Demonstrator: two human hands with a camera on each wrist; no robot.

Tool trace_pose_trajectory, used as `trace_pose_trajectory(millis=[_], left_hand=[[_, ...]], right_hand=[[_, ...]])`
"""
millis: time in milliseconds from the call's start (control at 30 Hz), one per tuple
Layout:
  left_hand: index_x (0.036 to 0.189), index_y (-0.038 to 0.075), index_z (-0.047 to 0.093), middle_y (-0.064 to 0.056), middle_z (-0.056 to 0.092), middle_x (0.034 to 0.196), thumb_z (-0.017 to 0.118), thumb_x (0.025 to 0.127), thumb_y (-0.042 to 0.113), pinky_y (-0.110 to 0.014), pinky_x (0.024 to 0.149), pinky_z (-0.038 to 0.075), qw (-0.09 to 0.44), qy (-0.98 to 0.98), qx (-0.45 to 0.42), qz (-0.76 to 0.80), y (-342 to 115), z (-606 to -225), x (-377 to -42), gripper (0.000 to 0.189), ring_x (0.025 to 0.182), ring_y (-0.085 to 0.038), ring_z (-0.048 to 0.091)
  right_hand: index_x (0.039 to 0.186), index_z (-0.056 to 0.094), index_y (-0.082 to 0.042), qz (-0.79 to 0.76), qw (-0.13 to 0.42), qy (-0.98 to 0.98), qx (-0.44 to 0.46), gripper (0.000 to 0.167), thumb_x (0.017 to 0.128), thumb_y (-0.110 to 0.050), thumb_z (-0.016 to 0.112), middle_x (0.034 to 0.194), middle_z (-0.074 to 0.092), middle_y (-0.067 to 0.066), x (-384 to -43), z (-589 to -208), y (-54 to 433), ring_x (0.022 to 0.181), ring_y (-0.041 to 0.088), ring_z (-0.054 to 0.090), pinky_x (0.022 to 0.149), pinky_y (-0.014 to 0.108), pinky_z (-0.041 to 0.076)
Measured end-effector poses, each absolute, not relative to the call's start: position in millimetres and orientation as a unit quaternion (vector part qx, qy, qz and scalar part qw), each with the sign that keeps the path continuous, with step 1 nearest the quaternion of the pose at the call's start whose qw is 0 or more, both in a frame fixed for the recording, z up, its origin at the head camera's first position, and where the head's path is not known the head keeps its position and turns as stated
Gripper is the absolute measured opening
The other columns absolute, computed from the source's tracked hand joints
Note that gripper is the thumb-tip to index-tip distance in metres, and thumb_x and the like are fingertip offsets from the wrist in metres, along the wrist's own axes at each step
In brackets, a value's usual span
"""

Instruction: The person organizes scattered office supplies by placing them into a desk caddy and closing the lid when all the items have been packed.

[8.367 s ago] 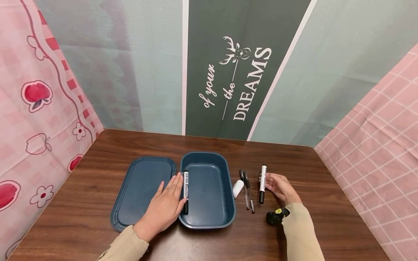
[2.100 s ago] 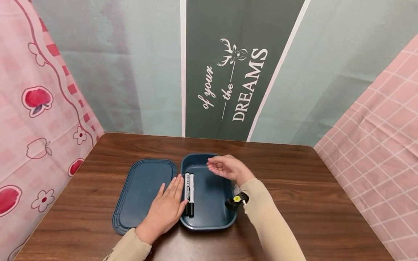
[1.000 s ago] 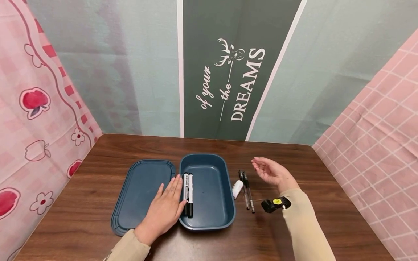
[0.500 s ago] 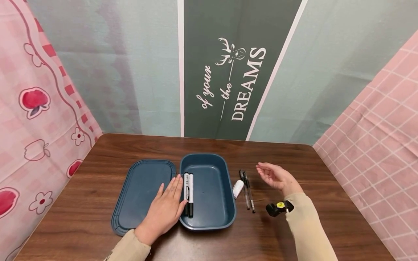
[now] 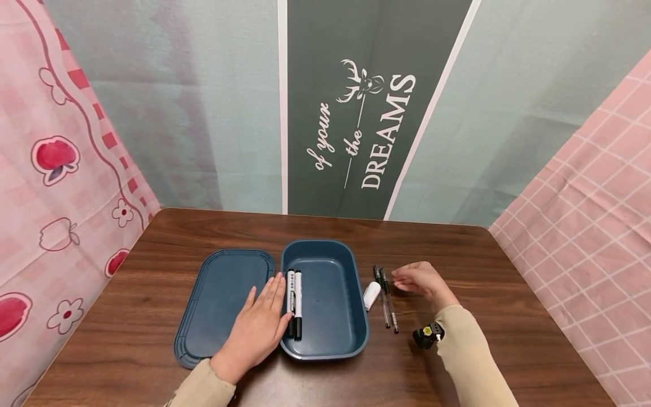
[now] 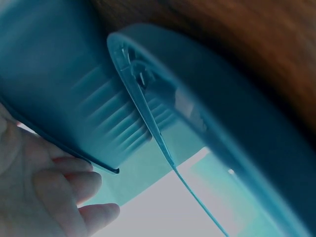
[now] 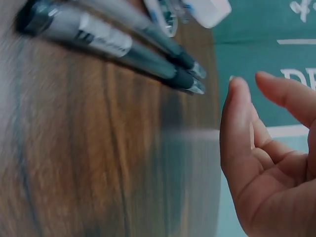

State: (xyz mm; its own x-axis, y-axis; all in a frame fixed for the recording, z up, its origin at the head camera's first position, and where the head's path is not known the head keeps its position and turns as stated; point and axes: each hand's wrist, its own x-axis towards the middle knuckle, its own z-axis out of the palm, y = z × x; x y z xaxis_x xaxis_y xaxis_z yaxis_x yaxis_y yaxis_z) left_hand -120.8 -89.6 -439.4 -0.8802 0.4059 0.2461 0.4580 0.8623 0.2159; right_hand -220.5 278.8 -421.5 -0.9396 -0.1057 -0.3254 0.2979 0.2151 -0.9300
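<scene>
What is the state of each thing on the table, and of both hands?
Box: open, upright.
Lid: off the box, lying flat.
Two markers: lying inside the box.
Two pens: lying on the table.
White object: beside the box.
Left hand: fingers outstretched beside the box.
Right hand: empty, thumb and fingers apart.
</scene>
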Motion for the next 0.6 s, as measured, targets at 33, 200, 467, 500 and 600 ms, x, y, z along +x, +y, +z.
trace_pose_trajectory(millis=[33,200,467,500,600], left_hand=[[0.142,-0.008,0.035,-0.021,0.03,0.149,0.052,0.097,0.029,-0.054,0.109,0.026,0.096,-0.96,-0.225,-0.135,-89.8,-439.5,-120.9,0.061,0.136,-0.032,0.031],[0.142,-0.007,0.035,-0.02,0.03,0.149,0.052,0.097,0.029,-0.053,0.109,0.025,0.098,-0.96,-0.225,-0.135,-90.4,-440.3,-121.4,0.061,0.136,-0.032,0.031],[0.141,-0.008,0.036,-0.021,0.031,0.149,0.051,0.097,0.029,-0.053,0.109,0.025,0.098,-0.96,-0.226,-0.137,-90.3,-441.2,-121.3,0.06,0.136,-0.032,0.031],[0.141,-0.008,0.036,-0.021,0.031,0.149,0.051,0.097,0.029,-0.053,0.109,0.024,0.097,-0.96,-0.225,-0.137,-90.3,-441.1,-121.3,0.06,0.136,-0.032,0.031],[0.142,-0.008,0.035,-0.021,0.031,0.149,0.051,0.097,0.029,-0.053,0.11,0.024,0.098,-0.96,-0.226,-0.134,-90.3,-440.3,-121.5,0.06,0.136,-0.032,0.031]], right_hand=[[0.105,0.055,0.025,-0.599,0.151,0.784,0.058,0.027,0.091,0.002,0.054,0.08,0.069,0.012,-220.6,-421.8,275.8,0.064,0.01,0.065,0.063,0.023,0.056],[0.081,0.066,0.014,-0.437,0.082,0.895,0.043,0.015,0.082,0.002,0.057,0.068,0.067,0.012,-220.4,-423.5,261.4,0.058,0.011,0.063,0.056,0.026,0.056],[0.053,0.056,-0.006,-0.268,0.041,0.962,0.019,0.027,0.079,-0.006,0.066,0.049,0.052,-0.001,-218.4,-429.0,247.9,0.046,0.011,0.047,0.045,0.024,0.037],[0.051,0.053,-0.008,-0.259,0.04,0.965,0.015,0.031,0.079,-0.006,0.066,0.047,0.048,-0.002,-218.5,-430.1,247.1,0.045,0.01,0.043,0.044,0.024,0.034],[0.046,0.045,-0.013,-0.241,0.035,0.97,0.019,0.038,0.077,-0.007,0.066,0.043,0.039,-0.005,-219.1,-432.7,245.2,0.042,0.01,0.035,0.044,0.024,0.029]])
